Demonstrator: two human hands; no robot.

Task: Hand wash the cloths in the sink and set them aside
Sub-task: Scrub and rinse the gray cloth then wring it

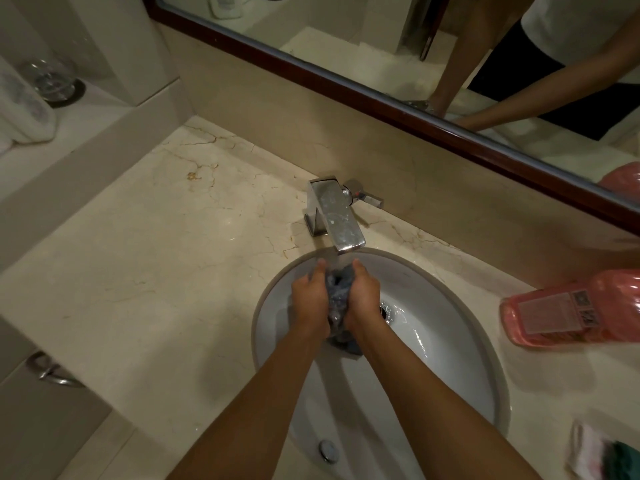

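My two arms reach out over the white sink (450,386). My left hand (309,299) and my right hand (362,294) are pressed close together, and between them is a wet grey cloth (336,299). Both hands have their fingers curled tight round it, so each grip is closed on the cloth. It is bunched up, and a bit of it hangs down under my wrists.

The cloth is inside the sink, right under the tap (337,216). I think water is coming down on it, because the water by the drain (383,310) looks shiny and wavy. I think I am rubbing or squeezing the cloth clean.

What could go wrong? If I squeeze too hard, water could splash out onto the table (138,271). The cloth is slippery, so it could slide out of my hands and cover the drain. Then the sink might fill up.

Off to my right, on the table, a pink bottle (568,308) lies on its side. My elbow could bump it. Nearer me on that side is a small pile of other cloths (602,452). Past the tap is the mirror (381,46).
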